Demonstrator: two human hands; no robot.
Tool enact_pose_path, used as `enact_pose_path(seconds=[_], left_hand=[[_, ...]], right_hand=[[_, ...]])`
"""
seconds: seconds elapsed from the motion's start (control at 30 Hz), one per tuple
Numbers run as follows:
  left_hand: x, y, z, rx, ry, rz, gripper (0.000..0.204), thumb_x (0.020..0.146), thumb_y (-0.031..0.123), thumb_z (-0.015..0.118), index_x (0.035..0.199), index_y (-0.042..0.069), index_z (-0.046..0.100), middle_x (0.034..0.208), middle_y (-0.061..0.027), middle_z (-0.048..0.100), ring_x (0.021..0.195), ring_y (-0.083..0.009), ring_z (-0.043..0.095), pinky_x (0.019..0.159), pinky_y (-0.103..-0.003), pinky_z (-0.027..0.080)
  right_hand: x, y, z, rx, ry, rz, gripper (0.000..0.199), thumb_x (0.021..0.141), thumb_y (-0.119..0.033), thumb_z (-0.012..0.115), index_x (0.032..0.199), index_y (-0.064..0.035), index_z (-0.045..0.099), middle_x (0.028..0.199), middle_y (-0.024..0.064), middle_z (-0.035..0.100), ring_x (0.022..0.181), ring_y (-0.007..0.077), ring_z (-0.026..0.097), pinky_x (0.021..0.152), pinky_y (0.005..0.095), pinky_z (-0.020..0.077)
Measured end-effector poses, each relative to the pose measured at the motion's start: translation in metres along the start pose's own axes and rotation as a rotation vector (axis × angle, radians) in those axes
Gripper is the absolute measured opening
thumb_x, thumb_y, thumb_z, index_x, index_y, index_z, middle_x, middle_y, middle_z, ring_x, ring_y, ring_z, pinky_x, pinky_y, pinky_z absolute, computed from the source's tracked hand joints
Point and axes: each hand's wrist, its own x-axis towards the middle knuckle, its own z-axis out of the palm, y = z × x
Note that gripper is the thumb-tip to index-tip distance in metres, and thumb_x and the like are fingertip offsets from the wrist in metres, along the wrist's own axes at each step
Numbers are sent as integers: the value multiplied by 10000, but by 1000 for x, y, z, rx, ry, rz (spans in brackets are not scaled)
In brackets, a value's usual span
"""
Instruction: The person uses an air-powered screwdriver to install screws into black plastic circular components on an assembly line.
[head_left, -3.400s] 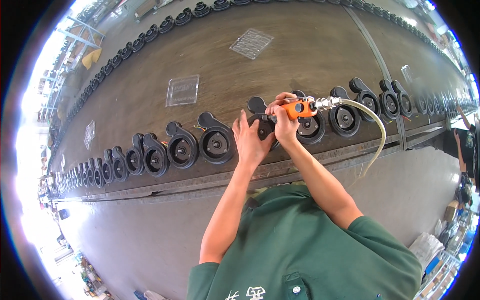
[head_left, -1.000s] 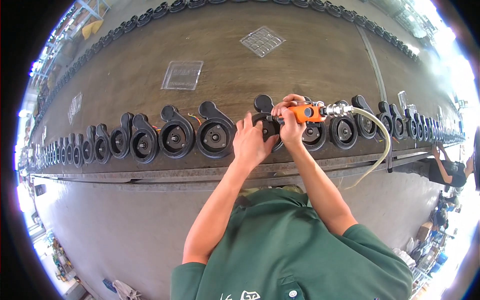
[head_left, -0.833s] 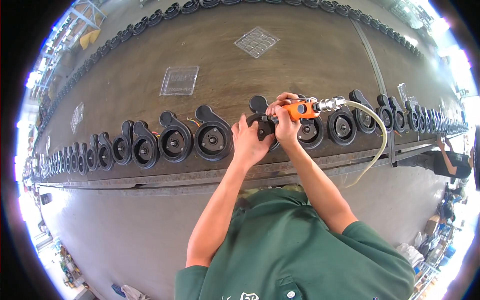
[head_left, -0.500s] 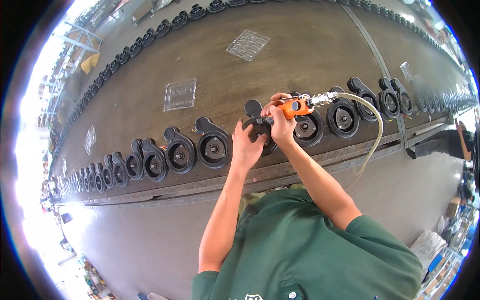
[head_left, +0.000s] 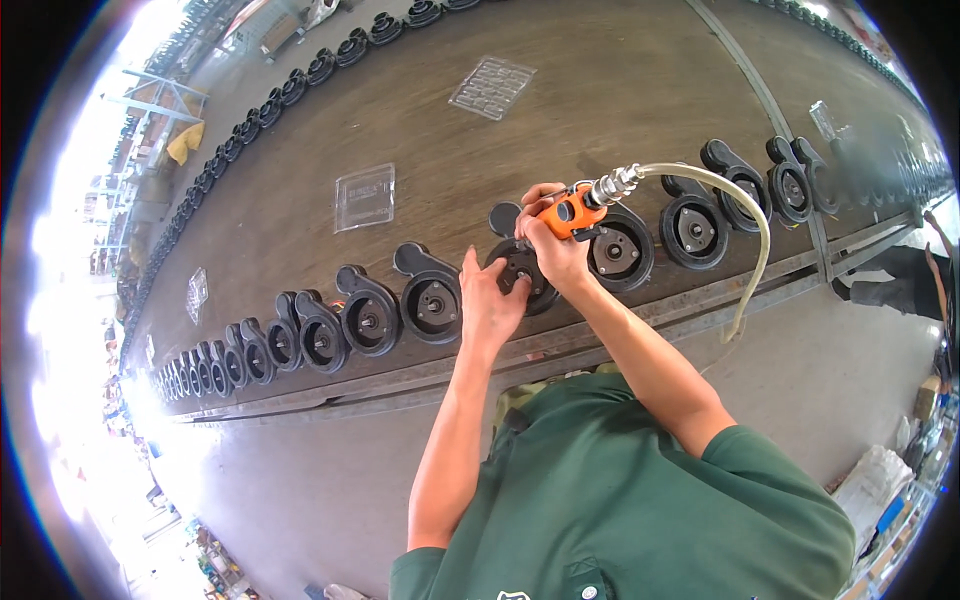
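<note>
I'm watching the left hand [head_left: 492, 305] resting, spread, on a black housing [head_left: 522, 266] near the front of the table [head_left: 430, 150]; the right hand [head_left: 553, 248] is gripping an orange tool [head_left: 566, 212] (pale hose [head_left: 763, 228] arching right).

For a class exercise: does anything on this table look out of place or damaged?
Slightly: a clear plastic tray and a compartmented tray lie askew on the table, apart from the orderly row of black snail-shaped housings. No spill or damage shows.
</note>
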Motion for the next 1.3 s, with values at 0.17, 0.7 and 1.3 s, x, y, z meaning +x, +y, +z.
enact_pose_path(seconds=[0.17, 0.7, 1.3], left_hand=[[-2, -6, 16, -6, 40, 36, 525, 798, 226, 749, 1289, 58, 669, 1526, -409, 292, 1416, -539, 310, 1157, -528, 326], [-3, -8, 16, -20, 165, 128, 428, 778, 148, 745, 1187, 29, 703, 1543, -334, 343, 1359, -474, 428, 1135, -473, 376], [2, -1, 2, 186, -19, 195, 552, 768, 189, 747, 1273, -12, 647, 1529, -330, 366, 1368, -491, 384, 1142, -488, 367]], right_hand=[[-4, -2, 3, -133, -67, -49, 221, 848, 58, 594, 1056, 8, 541, 799, 46, 614, 711, 92, 597, 665, 251, 503], [-4, -10, 1, -53, -79, -30, 230, 856, 41, 586, 1076, 7, 526, 806, 54, 609, 707, 115, 604, 671, 266, 512], [-5, -6, -3, -6, -35, -58, 240, 859, 61, 593, 1082, 2, 526, 822, 58, 607, 721, 120, 606, 688, 275, 517]])
